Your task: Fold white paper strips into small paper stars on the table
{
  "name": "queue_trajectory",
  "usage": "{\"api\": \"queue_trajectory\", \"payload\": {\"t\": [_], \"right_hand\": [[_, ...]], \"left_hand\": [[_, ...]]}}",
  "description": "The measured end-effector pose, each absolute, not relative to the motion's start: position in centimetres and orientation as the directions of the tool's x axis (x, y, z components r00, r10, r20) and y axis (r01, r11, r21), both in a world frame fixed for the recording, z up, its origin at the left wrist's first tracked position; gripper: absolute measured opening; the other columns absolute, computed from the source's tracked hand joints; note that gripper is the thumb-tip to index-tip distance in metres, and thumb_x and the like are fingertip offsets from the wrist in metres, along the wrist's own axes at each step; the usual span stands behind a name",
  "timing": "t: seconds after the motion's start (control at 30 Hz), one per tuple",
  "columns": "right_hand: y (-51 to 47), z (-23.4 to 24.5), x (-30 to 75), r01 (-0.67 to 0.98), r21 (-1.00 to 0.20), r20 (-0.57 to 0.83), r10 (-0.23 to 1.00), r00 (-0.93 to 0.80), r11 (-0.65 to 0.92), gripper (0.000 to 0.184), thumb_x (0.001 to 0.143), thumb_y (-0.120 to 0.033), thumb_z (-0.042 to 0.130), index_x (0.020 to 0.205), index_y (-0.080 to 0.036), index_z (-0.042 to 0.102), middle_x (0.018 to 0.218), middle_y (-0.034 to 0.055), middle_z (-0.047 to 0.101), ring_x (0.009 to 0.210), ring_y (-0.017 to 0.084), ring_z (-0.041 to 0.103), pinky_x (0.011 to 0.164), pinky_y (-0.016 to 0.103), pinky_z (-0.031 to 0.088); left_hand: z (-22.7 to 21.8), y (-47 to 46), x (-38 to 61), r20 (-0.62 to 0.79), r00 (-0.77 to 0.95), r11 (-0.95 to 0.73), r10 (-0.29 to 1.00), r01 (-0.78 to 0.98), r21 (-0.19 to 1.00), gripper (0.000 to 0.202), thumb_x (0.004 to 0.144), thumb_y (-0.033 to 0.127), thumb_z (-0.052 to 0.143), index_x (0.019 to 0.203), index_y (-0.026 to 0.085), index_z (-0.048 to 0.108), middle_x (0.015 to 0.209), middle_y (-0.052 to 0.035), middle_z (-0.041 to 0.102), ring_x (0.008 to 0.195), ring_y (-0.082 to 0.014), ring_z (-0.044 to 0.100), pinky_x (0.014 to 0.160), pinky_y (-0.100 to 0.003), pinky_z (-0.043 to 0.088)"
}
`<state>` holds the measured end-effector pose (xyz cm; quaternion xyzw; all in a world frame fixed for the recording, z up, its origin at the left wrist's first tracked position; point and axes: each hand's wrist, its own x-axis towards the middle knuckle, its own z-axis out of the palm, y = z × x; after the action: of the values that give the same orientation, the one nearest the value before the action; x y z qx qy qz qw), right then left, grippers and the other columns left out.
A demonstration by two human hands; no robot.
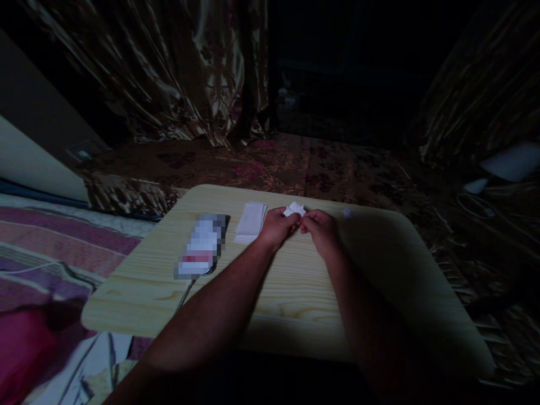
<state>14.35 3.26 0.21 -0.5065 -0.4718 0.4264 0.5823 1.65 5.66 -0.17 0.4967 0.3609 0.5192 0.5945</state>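
Observation:
A small white folded paper piece (pixel 295 208) with pointed corners is held up between my two hands, above the far half of the wooden table (pixel 291 292). My left hand (pixel 276 226) is closed on its left side, the thumb lying across the lower edge. At the lower right corner my right hand (pixel 319 228) pinches the same paper with thumb and forefinger. Just left of my left hand lies a stack of white paper sheets (pixel 250 221). To the right of my right hand sits a small white star-shaped paper piece (pixel 346 213).
A phone-like device (pixel 201 246), blurred out, lies on the table's left with a cable (pixel 184 293) running from it. Striped bedding (pixel 54 242) is at the left. Patterned curtains (pixel 219 67) hang behind. A pale lamp-like object (pixel 512 161) stands at the far right.

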Motion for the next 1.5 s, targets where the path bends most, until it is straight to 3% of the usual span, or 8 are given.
{"api": "queue_trajectory", "payload": {"t": [0.27,0.6,0.97,1.5], "right_hand": [[3.15,0.32,14.63,-0.120,-0.991,0.040,0.990,0.137,0.057,0.014,0.068,-0.030,0.065,0.071,-0.017,0.061,0.057,-0.0018,0.062,0.049,0.012,0.056,0.049,0.024,0.048],[3.23,0.18,14.86,-0.032,-0.992,0.111,0.975,0.191,0.119,0.014,0.071,-0.030,0.065,0.073,-0.016,0.062,0.053,-0.0027,0.060,0.047,0.011,0.054,0.049,0.023,0.044],[3.14,0.34,14.78,0.042,-0.984,0.178,0.966,0.186,0.173,0.013,0.072,-0.030,0.062,0.072,-0.017,0.062,0.054,-0.0023,0.060,0.049,0.011,0.055,0.051,0.023,0.043],[3.06,0.31,14.70,0.033,-0.987,0.158,0.971,0.179,0.155,0.012,0.071,-0.030,0.063,0.071,-0.017,0.061,0.053,-0.0023,0.060,0.049,0.011,0.053,0.052,0.024,0.041]], "left_hand": [[-0.05,5.48,1.72,0.096,0.214,-0.048,0.972,-0.219,0.975,0.020,0.070,0.032,0.067,0.068,0.013,0.060,0.054,0.0010,0.056,0.044,-0.0067,0.043,0.044,-0.021,0.029],[-0.03,5.45,1.76,0.117,0.226,-0.071,0.967,-0.203,0.977,0.021,0.066,0.029,0.072,0.076,0.013,0.062,0.058,0.0008,0.059,0.047,-0.0078,0.048,0.045,-0.021,0.031],[0.10,5.59,1.69,0.100,0.259,-0.035,0.961,-0.244,0.969,0.017,0.065,0.026,0.070,0.072,0.013,0.061,0.056,0.0013,0.058,0.045,-0.0067,0.045,0.045,-0.022,0.030],[-0.02,5.43,1.95,0.065,0.188,-0.024,0.980,-0.215,0.976,0.021,0.066,0.031,0.070,0.075,0.015,0.061,0.060,0.0007,0.060,0.045,-0.0065,0.046,0.044,-0.021,0.031]]}}
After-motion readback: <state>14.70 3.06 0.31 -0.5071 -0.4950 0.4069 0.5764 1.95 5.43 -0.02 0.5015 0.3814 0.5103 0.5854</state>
